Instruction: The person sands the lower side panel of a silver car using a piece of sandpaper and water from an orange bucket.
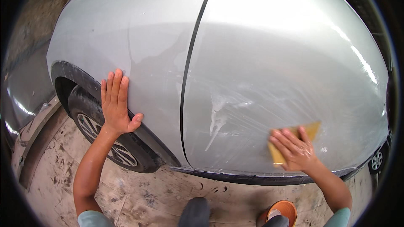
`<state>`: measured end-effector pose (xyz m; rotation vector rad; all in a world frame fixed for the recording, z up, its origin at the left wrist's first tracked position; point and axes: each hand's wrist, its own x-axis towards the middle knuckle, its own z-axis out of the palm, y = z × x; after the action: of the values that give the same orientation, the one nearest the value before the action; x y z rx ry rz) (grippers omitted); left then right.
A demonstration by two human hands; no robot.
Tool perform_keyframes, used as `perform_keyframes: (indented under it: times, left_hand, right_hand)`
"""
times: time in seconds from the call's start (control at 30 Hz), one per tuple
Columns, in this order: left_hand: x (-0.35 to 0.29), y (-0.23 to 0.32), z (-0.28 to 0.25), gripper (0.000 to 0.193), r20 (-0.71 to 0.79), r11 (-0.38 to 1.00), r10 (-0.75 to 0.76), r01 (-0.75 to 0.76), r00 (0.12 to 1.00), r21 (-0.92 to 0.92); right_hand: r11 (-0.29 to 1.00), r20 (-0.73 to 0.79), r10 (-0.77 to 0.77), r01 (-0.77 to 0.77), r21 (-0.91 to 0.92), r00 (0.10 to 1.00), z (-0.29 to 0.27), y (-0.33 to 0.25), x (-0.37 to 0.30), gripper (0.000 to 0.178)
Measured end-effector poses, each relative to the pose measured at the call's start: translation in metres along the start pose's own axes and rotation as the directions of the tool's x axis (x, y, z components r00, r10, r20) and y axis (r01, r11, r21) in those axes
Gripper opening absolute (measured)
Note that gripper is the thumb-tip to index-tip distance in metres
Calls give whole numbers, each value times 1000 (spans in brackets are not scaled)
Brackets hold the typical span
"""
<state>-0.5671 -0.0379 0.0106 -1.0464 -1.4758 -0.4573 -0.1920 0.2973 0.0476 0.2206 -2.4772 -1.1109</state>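
**Left hand (117, 108) flat, right hand (296, 151) on a yellow sheet (312, 131)**

At the left panel (156, 88) of a silver car, the left hand rests by the lower edge, over the black wheel-arch trim (80, 70) and wheel (123, 154); its four fingers lie close together, thumb apart. A dark seam (194, 46) follows that panel's right edge. Next, a whitish smear (216, 111) marks the right panel (261, 67) near its left edge. Below its lower edge, an orange bucket (290, 207) stands on the stained floor (164, 191). Above the bucket, the right hand's fingers, slightly blurred, bend over the yellow sheet, holding it low against the right panel.
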Motion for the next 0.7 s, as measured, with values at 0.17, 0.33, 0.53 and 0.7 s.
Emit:
perform_keyframes:
  times: [0.17,0.33,0.53,0.7]
  left_hand:
    - [-16,-13,-2,85,52,999,-25,24,998,21]
    - [-3,-4,-5,87,68,999,-8,5,998,45]
    - [-13,-11,-3,89,78,999,-31,29,996,34]
    - [-6,-9,-6,90,53,998,-25,21,998,61]
  right_hand:
    - [988,-28,-107,109,106,994,-34,-26,116,69]
    - [996,-54,90,-89,19,994,11,5,-46,60]
    - [985,-88,-129,138,106,988,-35,-26,131,70]
    - [988,-77,-78,67,-140,994,7,2,19,69]
